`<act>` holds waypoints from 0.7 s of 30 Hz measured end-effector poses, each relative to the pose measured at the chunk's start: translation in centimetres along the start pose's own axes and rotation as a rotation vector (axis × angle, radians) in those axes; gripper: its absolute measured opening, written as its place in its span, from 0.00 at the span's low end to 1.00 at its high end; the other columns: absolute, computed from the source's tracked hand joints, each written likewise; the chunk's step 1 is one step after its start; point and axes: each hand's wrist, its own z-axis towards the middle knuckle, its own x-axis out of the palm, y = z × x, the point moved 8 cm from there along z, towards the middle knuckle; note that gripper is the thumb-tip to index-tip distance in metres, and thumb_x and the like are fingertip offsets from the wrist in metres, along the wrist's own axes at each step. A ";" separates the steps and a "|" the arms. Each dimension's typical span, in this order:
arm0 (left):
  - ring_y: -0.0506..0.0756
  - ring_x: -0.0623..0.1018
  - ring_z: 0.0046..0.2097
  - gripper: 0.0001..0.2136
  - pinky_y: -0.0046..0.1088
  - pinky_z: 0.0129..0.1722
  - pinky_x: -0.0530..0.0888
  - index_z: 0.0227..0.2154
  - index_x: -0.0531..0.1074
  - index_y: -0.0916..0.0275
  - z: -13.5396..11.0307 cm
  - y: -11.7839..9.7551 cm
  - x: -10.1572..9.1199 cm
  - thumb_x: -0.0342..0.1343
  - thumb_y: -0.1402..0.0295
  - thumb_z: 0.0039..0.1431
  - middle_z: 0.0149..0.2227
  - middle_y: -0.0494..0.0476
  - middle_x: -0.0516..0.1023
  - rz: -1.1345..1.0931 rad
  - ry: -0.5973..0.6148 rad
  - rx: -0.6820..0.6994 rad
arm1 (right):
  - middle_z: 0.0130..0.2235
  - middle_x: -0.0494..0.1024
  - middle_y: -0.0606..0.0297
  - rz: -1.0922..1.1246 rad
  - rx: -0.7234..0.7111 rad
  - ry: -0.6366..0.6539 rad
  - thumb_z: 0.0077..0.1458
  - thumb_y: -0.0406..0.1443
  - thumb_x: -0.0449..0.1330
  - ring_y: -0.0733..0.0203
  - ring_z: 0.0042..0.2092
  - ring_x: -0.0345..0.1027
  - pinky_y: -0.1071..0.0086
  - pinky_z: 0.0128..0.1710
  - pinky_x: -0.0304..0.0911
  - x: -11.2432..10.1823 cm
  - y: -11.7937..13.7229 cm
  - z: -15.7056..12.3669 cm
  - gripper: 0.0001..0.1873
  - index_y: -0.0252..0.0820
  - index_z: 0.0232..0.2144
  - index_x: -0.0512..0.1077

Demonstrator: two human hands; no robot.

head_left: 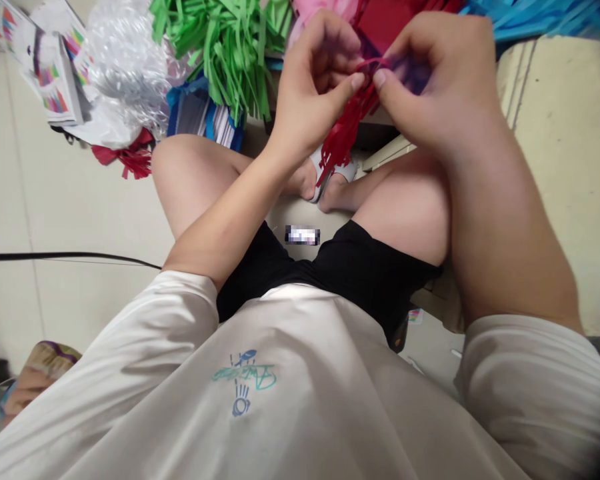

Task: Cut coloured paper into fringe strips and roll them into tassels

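Note:
At the top of the head view, my left hand (313,83) is closed, thumb and fingers pinching one side of a thin pinkish-red strand. My right hand (437,80) pinches the other side, its thumb tip close to the left one. Below the fingertips hangs a red fringed tassel (343,133), its cut strips drooping over my feet. The hands partly cover its upper end, so how the strand joins it is unclear. Behind the hands lies more red material (387,27).
Green fringed strips (225,47) and blue ones (535,20) flank the hands. At left are clear plastic bags (130,67), printed packets (55,80) and a red fringed bunch (130,153). A cream surface (565,180) stands at right. A black cable (70,256) crosses the floor.

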 end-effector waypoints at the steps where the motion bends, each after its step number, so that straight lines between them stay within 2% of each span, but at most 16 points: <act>1: 0.49 0.82 0.44 0.18 0.22 0.38 0.82 0.53 0.73 0.45 0.1 0.4 -0.1 0.73 0.54 0.69 0.49 0.47 0.82 -0.001 0.009 0.006 | 0.36 0.82 0.69 -0.007 0.007 0.007 0.62 0.31 0.66 0.66 0.35 0.74 0.70 0.36 0.65 0.0 0.0 0.0 0.04 0.40 0.40 0.79; 3: 0.48 0.83 0.44 0.18 0.21 0.37 0.81 0.54 0.72 0.46 0.2 0.6 -0.3 0.73 0.55 0.69 0.49 0.47 0.82 0.005 0.024 0.046 | 0.36 0.82 0.69 -0.023 0.028 0.015 0.62 0.31 0.66 0.64 0.36 0.75 0.68 0.37 0.67 0.0 0.0 0.1 0.04 0.43 0.41 0.79; 6: 0.47 0.84 0.43 0.16 0.18 0.37 0.80 0.55 0.73 0.49 0.3 -0.7 0.0 0.71 0.62 0.71 0.49 0.47 0.82 0.013 0.040 0.133 | 0.37 0.83 0.69 -0.039 0.048 0.020 0.63 0.32 0.65 0.64 0.37 0.75 0.68 0.37 0.67 0.1 -0.1 0.1 0.05 0.43 0.42 0.80; 10: 0.49 0.85 0.47 0.08 0.22 0.41 0.80 0.53 0.74 0.54 0.3 -2.2 0.4 0.64 0.62 0.76 0.47 0.49 0.77 0.029 -0.019 0.017 | 0.37 0.83 0.69 -0.066 0.076 0.027 0.64 0.34 0.65 0.62 0.36 0.75 0.65 0.38 0.69 0.1 -0.3 0.0 0.04 0.47 0.42 0.78; 13: 0.47 0.83 0.43 0.13 0.20 0.38 0.81 0.48 0.74 0.49 0.4 -2.6 0.5 0.72 0.59 0.70 0.46 0.47 0.80 0.024 -0.051 -0.052 | 0.37 0.83 0.69 -0.090 0.094 0.045 0.65 0.38 0.66 0.61 0.37 0.75 0.62 0.40 0.70 0.1 -0.2 0.0 0.03 0.49 0.41 0.77; 15: 0.47 0.81 0.41 0.16 0.19 0.38 0.81 0.45 0.75 0.47 0.6 -2.6 0.8 0.78 0.63 0.63 0.44 0.45 0.82 0.000 -0.050 -0.121 | 0.38 0.83 0.69 -0.087 0.102 0.060 0.67 0.40 0.66 0.60 0.38 0.76 0.61 0.41 0.70 0.0 -0.1 0.0 0.03 0.50 0.42 0.77; 16: 0.47 0.81 0.40 0.15 0.18 0.37 0.81 0.43 0.76 0.48 0.7 -2.5 0.8 0.78 0.67 0.62 0.42 0.45 0.81 -0.021 -0.082 -0.165 | 0.39 0.83 0.69 -0.084 0.111 0.068 0.68 0.40 0.66 0.60 0.38 0.76 0.61 0.42 0.70 0.1 -0.1 -0.1 0.03 0.52 0.43 0.77; 18: 0.46 0.80 0.37 0.05 0.18 0.35 0.77 0.38 0.78 0.54 0.6 -2.4 0.4 0.68 0.72 0.67 0.38 0.46 0.77 -0.093 -0.208 -0.240 | 0.39 0.83 0.69 -0.085 0.120 0.065 0.67 0.39 0.66 0.60 0.38 0.75 0.61 0.43 0.70 0.1 -0.2 -0.1 0.02 0.51 0.43 0.77; 19: 0.46 0.80 0.36 0.05 0.19 0.34 0.76 0.37 0.79 0.56 0.5 -2.4 0.2 0.63 0.73 0.69 0.37 0.46 0.76 -0.135 -0.268 -0.249 | 0.38 0.82 0.68 -0.085 0.114 0.056 0.66 0.37 0.66 0.60 0.37 0.75 0.62 0.42 0.69 0.1 -0.2 -0.1 0.03 0.49 0.42 0.78; 20: 0.46 0.79 0.36 0.05 0.21 0.34 0.76 0.36 0.80 0.56 0.4 -2.4 0.2 0.61 0.72 0.68 0.36 0.47 0.75 -0.170 -0.299 -0.238 | 0.37 0.82 0.68 -0.085 0.102 0.041 0.64 0.35 0.67 0.61 0.36 0.74 0.63 0.41 0.69 0.1 -0.3 0.0 0.04 0.46 0.42 0.78; 21: 0.47 0.78 0.36 0.03 0.23 0.34 0.76 0.38 0.81 0.54 0.3 -2.3 0.3 0.64 0.69 0.67 0.37 0.47 0.76 -0.187 -0.292 -0.212 | 0.37 0.82 0.68 -0.081 0.087 0.027 0.62 0.34 0.67 0.62 0.36 0.74 0.64 0.40 0.67 0.1 -0.3 0.0 0.05 0.43 0.42 0.79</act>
